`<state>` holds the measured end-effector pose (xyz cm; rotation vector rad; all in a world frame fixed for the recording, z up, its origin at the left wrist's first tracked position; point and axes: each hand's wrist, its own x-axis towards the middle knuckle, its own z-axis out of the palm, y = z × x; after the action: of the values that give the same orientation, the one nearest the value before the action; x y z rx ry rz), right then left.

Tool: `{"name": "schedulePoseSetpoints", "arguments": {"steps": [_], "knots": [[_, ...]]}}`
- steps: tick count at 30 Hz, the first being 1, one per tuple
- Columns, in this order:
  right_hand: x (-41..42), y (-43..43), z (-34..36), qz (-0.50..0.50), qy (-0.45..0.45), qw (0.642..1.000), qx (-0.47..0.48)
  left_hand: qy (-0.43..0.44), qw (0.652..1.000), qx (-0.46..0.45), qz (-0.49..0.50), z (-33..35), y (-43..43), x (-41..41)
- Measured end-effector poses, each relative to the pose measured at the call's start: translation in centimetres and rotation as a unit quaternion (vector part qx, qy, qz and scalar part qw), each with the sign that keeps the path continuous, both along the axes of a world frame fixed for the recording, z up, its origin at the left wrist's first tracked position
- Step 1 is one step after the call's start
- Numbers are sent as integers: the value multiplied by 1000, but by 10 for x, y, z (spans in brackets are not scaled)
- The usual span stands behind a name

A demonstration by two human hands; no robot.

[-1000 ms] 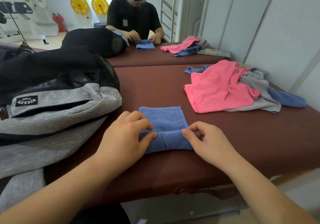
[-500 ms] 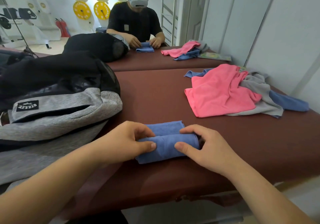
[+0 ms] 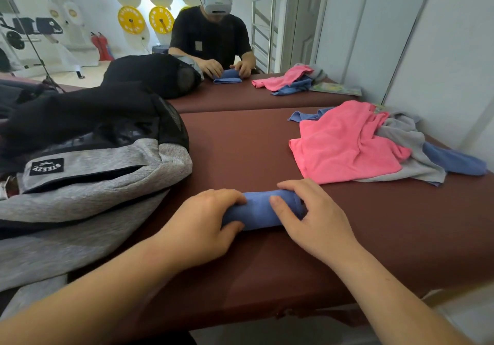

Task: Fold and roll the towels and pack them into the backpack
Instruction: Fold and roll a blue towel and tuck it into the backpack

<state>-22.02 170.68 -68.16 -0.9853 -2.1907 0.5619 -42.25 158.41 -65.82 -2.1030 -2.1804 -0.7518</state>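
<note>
Sits at a maroon padded table [image 3: 240, 152] and holds 1 blue towel [image 3: 260, 209], wound into a short, thick roll lying crosswise near the table's front edge. Wraps the left hand [image 3: 203, 227] round the roll's left end, with fingers [image 3: 227, 196] curled over the top and the thumb pressed against the near side. Clamps the right hand [image 3: 318, 219] on the roll's right end likewise, with fingers [image 3: 296, 187] hooked over the far side and the thumb laid flat on top of the cloth. Rests the roll on the table surface, not lifted.

Has the backpack [image 3: 93, 184] just to the left, slumped on the table, grey knit fabric below and black mesh above, with a black label patch [image 3: 47, 166] above a dark pocket slot; cannot tell whether the main compartment is open. Has a loose heap well to the right and further back: 1 pink towel [image 3: 344, 147] spread on top, 1 grey towel [image 3: 409, 141] under it, and blue cloth [image 3: 454, 161] poking out at the right end and at the far left corner. Faces a mirror [image 3: 80, 37] at the table's far end, doubling the table, the heap, the backpack and both hands on the roll.
</note>
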Motion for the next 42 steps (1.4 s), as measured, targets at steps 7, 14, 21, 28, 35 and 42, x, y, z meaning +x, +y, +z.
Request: {"name": "schedulePoseSetpoints", "arguments": {"steps": [7, 14, 21, 28, 35, 42], "knots": [[13, 13, 3, 35, -14, 996, -82, -280, 940, -194, 36, 34, 34, -14], [-2, 11, 1, 23, -44, 996, -69, -152, 950, -271, 27, 41, 49, -17], [14, 8, 5, 78, -38, 984, -157, -185, 956, -225, -1, 32, 19, -5], [15, -6, 20, 147, 56, 968, -195, -188, 973, -127, -29, 24, -5, -1], [-41, -25, 46, 154, 71, 972, -165, -256, 959, -108, 52, 39, -59, -29], [-139, -45, 80, 241, -45, 967, 68, -261, 946, 41, 187, 50, -125, -76]]}}
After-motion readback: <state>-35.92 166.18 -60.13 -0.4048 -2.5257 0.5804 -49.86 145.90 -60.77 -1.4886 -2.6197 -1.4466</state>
